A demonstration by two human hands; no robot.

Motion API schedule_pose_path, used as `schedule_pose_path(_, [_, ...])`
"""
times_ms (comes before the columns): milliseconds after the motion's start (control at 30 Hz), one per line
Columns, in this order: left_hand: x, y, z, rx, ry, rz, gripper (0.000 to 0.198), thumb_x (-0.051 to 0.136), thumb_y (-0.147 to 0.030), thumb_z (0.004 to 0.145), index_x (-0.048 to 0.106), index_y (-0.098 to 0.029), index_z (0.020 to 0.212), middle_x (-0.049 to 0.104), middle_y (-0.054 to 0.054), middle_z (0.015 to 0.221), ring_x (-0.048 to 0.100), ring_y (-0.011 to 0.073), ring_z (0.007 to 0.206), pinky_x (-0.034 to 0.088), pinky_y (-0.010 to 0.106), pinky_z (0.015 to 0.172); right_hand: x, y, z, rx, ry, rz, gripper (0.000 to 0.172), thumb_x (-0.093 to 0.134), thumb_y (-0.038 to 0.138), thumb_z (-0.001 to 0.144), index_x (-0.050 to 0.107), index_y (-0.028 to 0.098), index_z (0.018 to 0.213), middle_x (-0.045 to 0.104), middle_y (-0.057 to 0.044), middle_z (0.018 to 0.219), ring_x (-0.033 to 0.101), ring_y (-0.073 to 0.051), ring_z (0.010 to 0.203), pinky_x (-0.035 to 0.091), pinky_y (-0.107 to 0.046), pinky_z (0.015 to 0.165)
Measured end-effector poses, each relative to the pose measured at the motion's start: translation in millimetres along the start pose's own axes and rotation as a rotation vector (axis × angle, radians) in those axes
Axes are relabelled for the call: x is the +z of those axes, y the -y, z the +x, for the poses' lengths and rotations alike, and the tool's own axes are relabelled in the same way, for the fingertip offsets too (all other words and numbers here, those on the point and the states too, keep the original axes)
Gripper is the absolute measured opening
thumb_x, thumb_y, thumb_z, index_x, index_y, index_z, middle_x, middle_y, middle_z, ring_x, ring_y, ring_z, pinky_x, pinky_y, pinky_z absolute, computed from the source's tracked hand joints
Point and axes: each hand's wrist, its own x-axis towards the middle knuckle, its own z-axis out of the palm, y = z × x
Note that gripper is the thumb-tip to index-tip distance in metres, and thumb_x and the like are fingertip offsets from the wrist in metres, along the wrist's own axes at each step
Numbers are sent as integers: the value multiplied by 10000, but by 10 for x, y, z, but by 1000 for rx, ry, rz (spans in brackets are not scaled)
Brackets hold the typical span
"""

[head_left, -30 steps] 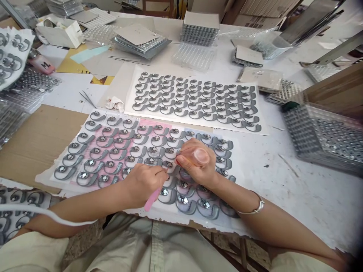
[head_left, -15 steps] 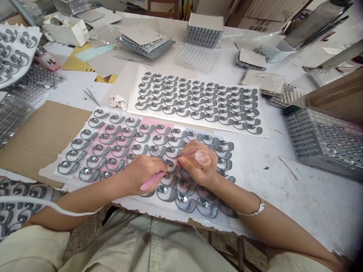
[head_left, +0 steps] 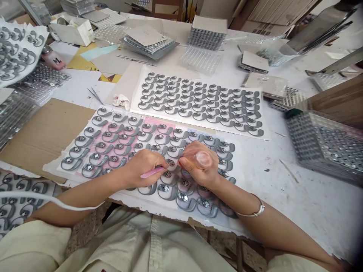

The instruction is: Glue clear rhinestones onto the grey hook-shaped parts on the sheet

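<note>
My left hand (head_left: 146,166) is closed round pink tweezers (head_left: 153,172), whose flat end sticks out below the fingers; their tips are hidden. Across from it, my right hand (head_left: 200,166) grips a small translucent squeeze bottle (head_left: 203,159) with its rounded base toward me. The bottle's nozzle points down left, close to the left fingertips. Both hands hover over a sheet (head_left: 181,211) covered in rows of grey curved metal pieces (head_left: 167,192), several set with clear round stones. Between the hands lies one such piece with a stone setting (head_left: 170,162).
Behind lies a second sheet of grey curved pieces (head_left: 185,112). Loose tweezers (head_left: 95,95) and a crumpled tissue (head_left: 121,101) lie at its left. Clear trays of stones (head_left: 337,147) are stacked at right. A bottle marked M (head_left: 53,58) stands far left. A white cable (head_left: 56,202) crosses my left forearm.
The view has shifted slightly, so the table appears a little to the right. The pink tweezers have tilted flatter in my left hand. My right hand keeps its hold on the bottle.
</note>
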Motion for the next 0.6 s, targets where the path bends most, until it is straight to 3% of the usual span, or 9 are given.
schedule_pose_path(600, [-43, -6, 54, -135, 22, -130, 107, 624, -132, 787, 728, -156, 797, 738, 33, 749, 682, 137, 652, 502, 199, 596, 11, 20, 15, 6, -15, -5, 140, 647, 244, 819, 628, 207, 685, 614, -26, 600, 564, -164, 575, 494, -345, 561])
